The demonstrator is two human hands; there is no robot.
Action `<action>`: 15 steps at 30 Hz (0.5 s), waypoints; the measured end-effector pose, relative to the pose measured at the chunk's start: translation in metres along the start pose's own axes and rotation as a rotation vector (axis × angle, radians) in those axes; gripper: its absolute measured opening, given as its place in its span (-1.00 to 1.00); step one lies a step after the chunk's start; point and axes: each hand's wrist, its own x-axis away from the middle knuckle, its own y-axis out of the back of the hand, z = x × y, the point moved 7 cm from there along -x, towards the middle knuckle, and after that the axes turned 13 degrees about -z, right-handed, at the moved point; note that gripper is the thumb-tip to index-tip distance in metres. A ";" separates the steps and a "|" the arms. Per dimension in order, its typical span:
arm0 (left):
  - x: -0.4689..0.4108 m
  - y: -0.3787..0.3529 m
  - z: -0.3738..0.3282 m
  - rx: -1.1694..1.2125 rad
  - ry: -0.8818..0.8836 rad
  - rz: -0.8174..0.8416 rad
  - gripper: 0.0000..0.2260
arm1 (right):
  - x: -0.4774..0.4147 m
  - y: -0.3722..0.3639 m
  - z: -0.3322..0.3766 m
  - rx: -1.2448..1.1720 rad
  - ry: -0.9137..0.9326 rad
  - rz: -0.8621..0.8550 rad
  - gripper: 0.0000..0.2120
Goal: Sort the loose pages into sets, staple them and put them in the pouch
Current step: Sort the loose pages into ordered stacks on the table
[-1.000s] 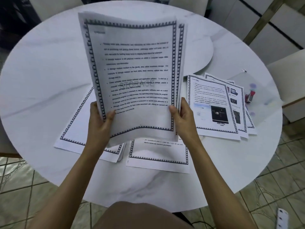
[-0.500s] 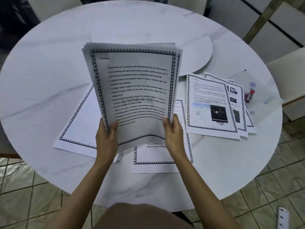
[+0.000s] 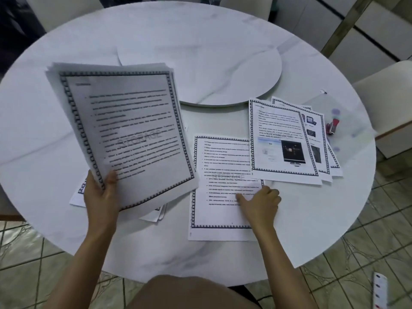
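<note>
My left hand [image 3: 101,192] grips the lower left corner of a stack of bordered text pages [image 3: 131,134] and holds it up over the left half of the table. Under that stack more pages [image 3: 156,216] lie flat, mostly hidden. My right hand [image 3: 259,202] rests with its fingers on a single bordered page [image 3: 219,175] lying near the table's front edge. To the right sits a fanned pile of pages with pictures [image 3: 287,141]. Beyond it lies the clear plastic pouch [image 3: 347,121], with a red stapler [image 3: 332,127] on or under it.
The round white marble table [image 3: 44,134] carries a raised turntable disc [image 3: 223,70] at its centre. White chairs [image 3: 392,103] stand around it. A tiled floor shows below, with a white strip [image 3: 380,291] lying at the lower right.
My right hand let go of the held stack and came down onto the single page. My left hand swung the stack down and to the left, uncovering that page.
</note>
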 end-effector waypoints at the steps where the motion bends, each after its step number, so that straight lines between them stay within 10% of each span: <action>1: -0.001 0.004 0.000 0.007 0.008 -0.002 -0.67 | 0.001 0.000 0.001 0.010 0.000 -0.012 -0.29; 15: -0.011 0.013 -0.011 0.104 0.038 0.056 -0.84 | -0.008 -0.001 -0.025 -0.134 -0.273 0.063 -0.33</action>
